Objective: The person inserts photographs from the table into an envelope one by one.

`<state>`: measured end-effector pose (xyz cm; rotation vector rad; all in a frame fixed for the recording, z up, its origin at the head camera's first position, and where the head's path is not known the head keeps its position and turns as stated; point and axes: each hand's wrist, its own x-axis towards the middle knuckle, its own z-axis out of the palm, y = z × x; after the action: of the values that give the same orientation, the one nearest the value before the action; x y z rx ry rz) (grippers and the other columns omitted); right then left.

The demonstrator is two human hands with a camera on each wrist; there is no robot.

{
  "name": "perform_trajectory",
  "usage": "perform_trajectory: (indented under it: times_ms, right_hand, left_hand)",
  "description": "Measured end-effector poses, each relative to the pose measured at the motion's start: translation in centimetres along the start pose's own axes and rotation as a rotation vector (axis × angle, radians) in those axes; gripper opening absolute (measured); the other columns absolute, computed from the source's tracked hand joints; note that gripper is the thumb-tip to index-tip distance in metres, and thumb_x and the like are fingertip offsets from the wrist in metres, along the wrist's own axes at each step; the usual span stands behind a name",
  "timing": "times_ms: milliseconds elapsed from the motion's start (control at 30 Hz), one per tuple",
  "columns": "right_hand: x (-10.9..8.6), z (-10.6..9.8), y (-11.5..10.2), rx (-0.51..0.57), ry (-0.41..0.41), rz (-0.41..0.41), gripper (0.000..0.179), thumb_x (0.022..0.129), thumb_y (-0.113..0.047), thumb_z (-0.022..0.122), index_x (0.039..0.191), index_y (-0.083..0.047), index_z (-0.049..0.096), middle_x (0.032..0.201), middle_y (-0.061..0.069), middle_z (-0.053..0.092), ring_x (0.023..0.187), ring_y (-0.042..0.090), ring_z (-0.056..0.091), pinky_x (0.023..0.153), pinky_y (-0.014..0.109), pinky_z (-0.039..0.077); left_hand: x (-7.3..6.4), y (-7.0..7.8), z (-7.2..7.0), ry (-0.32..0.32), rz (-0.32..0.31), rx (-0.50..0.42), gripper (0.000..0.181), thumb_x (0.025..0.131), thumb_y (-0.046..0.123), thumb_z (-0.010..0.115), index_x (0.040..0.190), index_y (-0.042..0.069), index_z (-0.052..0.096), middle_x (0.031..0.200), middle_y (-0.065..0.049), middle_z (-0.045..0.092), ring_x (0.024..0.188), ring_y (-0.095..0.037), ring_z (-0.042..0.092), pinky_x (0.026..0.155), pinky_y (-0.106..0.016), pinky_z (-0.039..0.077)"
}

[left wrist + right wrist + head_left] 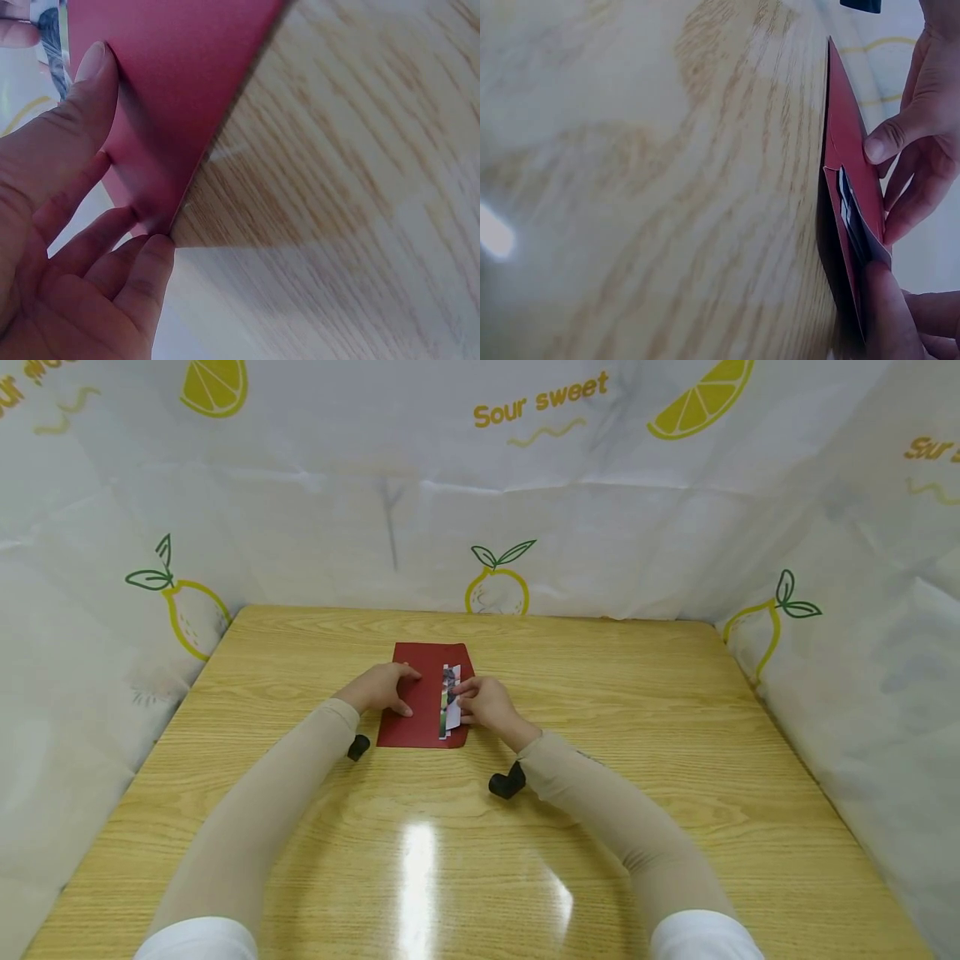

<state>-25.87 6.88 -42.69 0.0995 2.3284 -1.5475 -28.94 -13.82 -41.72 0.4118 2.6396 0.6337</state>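
A red paper envelope (424, 689) lies flat on the wooden table, its flap turned out to the right. Several printed photo cards (447, 714) stick partly out of its opening; the top one is bent up, its pale side showing. My right hand (489, 702) pinches these cards at their right edge. On the envelope's left part rests my left hand (381, 687), thumb and fingers spread. In the left wrist view the fingertips (161, 247) touch the red paper near one corner. Within the right wrist view, the cards (855, 214) sit in the slit beside the right thumb.
Black wrist-worn pieces show beneath the left wrist (358, 747) and the right wrist (507, 782). Around the wooden table (637, 693) hangs a white sheet (337, 527) printed with lemons, meeting its far and side edges.
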Motion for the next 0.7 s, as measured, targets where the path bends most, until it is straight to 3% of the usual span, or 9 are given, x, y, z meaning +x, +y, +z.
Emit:
perform_trajectory:
  times_ms: [233, 700]
  right_hand:
    - [0.15, 0.06, 0.09, -0.009, 0.015, -0.002, 0.028, 0.094, 0.0, 0.059, 0.121, -0.003, 0.052, 0.098, 0.01, 0.058, 0.069, 0.016, 0.06, 0.061, 0.028, 0.059]
    - [0.14, 0.34, 0.53, 0.022, -0.012, -0.019, 0.028, 0.094, 0.001, 0.058, 0.122, 0.001, 0.056, 0.1, 0.014, 0.062, 0.077, 0.021, 0.066, 0.064, 0.029, 0.06]
  left_hand:
    - [0.06, -0.13, 0.03, 0.004, 0.004, -0.007, 0.069, 0.081, 0.015, 0.079, 0.142, 0.006, 0.048, 0.155, -0.019, 0.031, 0.144, -0.037, 0.027, 0.115, -0.046, 0.032]
    - [0.06, -0.1, 0.0, -0.001, -0.003, -0.007, 0.07, 0.081, 0.015, 0.079, 0.143, 0.007, 0.047, 0.156, -0.019, 0.029, 0.144, -0.037, 0.026, 0.115, -0.046, 0.032]
